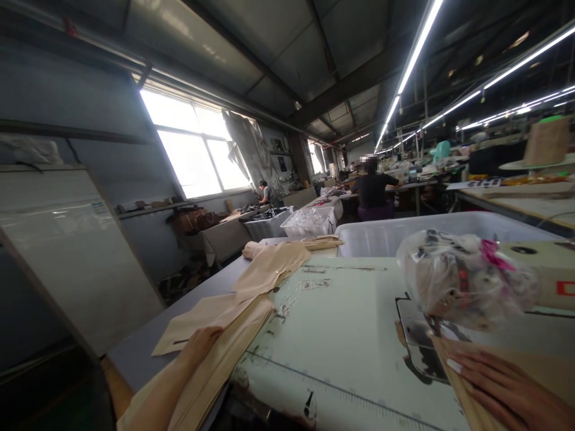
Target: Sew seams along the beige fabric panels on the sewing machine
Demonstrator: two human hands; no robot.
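Observation:
My left hand (pixel 204 342) reaches out over a stack of beige fabric pieces (pixel 242 326) at the left edge of the sewing table. Its fingers curl down onto the top piece, which bears a short dark slit-like mark; the fingertips are partly hidden. Lying flat, with fingers stretched out, my right hand (pixel 503 386) presses on another beige fabric piece (pixel 462 389). That piece's far corner reaches the needle area of the sewing machine (pixel 467 287), whose head is wrapped in clear plastic with a pink tie.
The pale green sewing table (pixel 332 323) has a ruler strip (pixel 323 383) along its front edge. Behind it stands a large white bin (pixel 381 236). A thread cone (pixel 547 140) is at the right. A person in dark clothes (pixel 374 191) sits farther back. A whiteboard (pixel 67 245) leans at left.

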